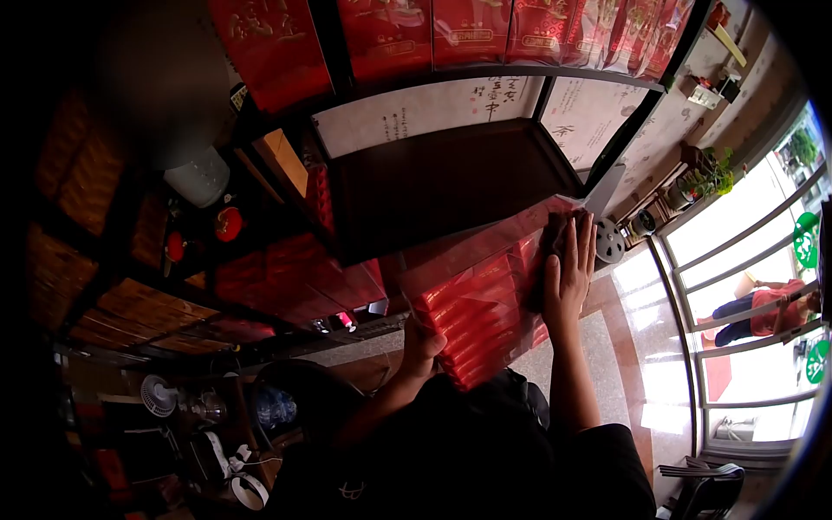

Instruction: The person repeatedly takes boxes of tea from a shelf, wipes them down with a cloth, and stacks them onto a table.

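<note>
A clear-wrapped package of several red packs [477, 316] is tilted in front of my body, just off the edge of a dark shelf. My left hand [425, 347] grips its lower left corner, thumb on the near face and the other fingers hidden behind. At its right side my right hand [569, 269] lies flat, fingers stretched out and thumb apart. Under that palm shows a dark patch [548, 260]; whether it is a cloth or part of the package I cannot tell.
A dark shelf board [451, 182] lies ahead, with red gift bags [468, 35] on the level above. More red packages [299, 277] sit lower left. A fan [159, 395] stands at lower left. Glass doors [754, 347] are on the right, with a person in red [776, 308] outside.
</note>
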`<state>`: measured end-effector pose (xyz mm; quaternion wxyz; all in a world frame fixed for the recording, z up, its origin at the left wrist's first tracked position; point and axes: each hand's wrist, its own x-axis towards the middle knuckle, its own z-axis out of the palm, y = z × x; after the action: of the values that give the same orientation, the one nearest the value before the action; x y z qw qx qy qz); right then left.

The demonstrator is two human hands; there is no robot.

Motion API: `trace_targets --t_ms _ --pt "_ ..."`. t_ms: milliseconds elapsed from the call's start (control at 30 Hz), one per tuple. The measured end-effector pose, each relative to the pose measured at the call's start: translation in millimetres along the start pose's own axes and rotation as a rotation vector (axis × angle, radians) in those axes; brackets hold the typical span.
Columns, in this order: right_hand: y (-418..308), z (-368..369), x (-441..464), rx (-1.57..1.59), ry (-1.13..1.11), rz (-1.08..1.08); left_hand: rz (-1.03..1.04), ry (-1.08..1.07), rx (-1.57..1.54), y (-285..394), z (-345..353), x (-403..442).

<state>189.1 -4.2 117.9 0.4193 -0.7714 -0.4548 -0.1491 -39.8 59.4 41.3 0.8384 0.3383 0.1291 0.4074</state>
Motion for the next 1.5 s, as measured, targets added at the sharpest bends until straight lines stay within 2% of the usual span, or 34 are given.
trace_targets --t_ms 100,167,233,300,367,400,567,633,700,767,833,867,933,967,1067,1167,1233,1300,1367,1400,1433,1500 --pt "-31 1 -22 0.003 0.016 -0.063 -0.001 -0.006 -0.002 2 4 -1" --pt "-54 2 -46 0.019 -0.091 -0.228 -0.026 -0.006 -0.027 4 7 -1" --pt "-72 4 -71 -0.029 -0.142 -0.374 -0.068 -0.144 -0.032 10 9 3" --pt "-72 -2 -72 -0.084 -0.154 -0.42 -0.009 -0.211 0.0 17 19 6" --pt "-67 -5 -60 -0.09 -0.098 -0.358 -0.022 -0.123 -0.024 16 18 -2" --pt "-64 -10 -51 -0.051 -0.053 -0.28 -0.021 -0.127 0.036 7 0 -5" --pt "-17 -23 -13 0.043 0.182 -0.018 0.037 -0.107 0.193 15 1 -19" --pt "2 -26 -10 0.207 0.17 0.04 0.103 -0.135 0.294 19 7 -20" --pt "11 -23 -9 0.632 0.183 0.121 0.155 -0.138 0.293 24 12 -22" --pt "23 -24 -14 0.663 0.228 0.166 0.147 -0.189 0.393 30 4 -24" --pt "55 -27 -26 0.775 0.024 0.226 0.13 -0.237 0.379 33 0 -25" --pt "68 -28 -38 0.778 0.026 0.229 0.124 -0.195 0.328 31 -6 -27" --pt "86 -29 -66 0.916 -0.163 0.717 0.071 -0.165 0.25 31 -23 -33" --pt "89 -23 -74 0.917 -0.162 0.719 0.069 -0.165 0.251 33 -26 -36" --pt "80 -24 -92 1.033 -0.381 0.67 0.028 -0.089 0.093 39 -35 -44" --pt "68 -9 -100 0.886 -0.355 0.706 0.072 -0.05 0.173 48 -31 -48" --pt "48 3 -91 0.826 -0.183 0.379 0.074 -0.077 0.249 58 -33 -50" --pt "14 0 -74 0.734 -0.008 0.297 0.069 -0.106 0.314 59 -29 -55" --pt "1 4 -67 0.565 0.127 0.313 0.057 -0.153 0.283 62 -25 -56" --pt "-14 9 -62 0.408 0.246 0.266 0.159 -0.116 0.369 62 -26 -58" --pt "-21 10 -63 0.337 0.188 0.268 0.25 -0.086 0.374 56 -31 -56" --pt "-56 6 -52 0.119 0.22 0.052 0.205 -0.053 0.231 50 -42 -60"
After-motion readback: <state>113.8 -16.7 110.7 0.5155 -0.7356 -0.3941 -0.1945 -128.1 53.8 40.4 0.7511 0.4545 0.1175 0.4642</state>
